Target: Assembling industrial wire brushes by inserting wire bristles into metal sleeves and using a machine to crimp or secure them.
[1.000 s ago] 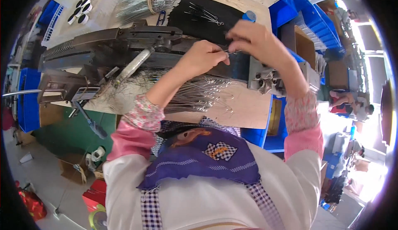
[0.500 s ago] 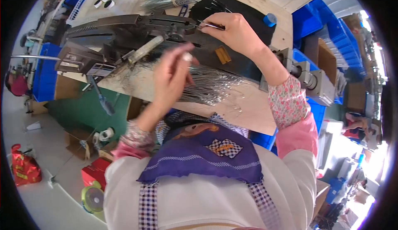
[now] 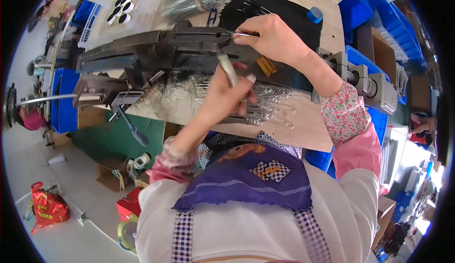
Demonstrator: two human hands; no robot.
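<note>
My left hand (image 3: 220,97) is wrapped round a pale, round handle (image 3: 228,71), whose dark upper end is blurred close to the metal bench device (image 3: 163,42). My right hand (image 3: 272,37) pinches a slim, dark rod (image 3: 249,34) with a shiny tip. That tip meets the right end of the device; whether it is inserted there I cannot tell. Under and beside my left hand lies a loose pile of bent silvery wires (image 3: 270,101). A small brass-coloured block (image 3: 266,65) rests on the dark surface between my hands.
At the back are a tied wire bundle (image 3: 196,0), several black-and-white round pieces (image 3: 124,7) and a blue round piece (image 3: 314,15). On the right, grey machine parts (image 3: 374,87) stand beside blue bins (image 3: 358,7). A metal box-like part (image 3: 99,90) juts out on the left.
My left hand, open and blurred before, has moved right and closed on the pale handle, which has swung from the left to the right. My right hand stays at the device's end.
</note>
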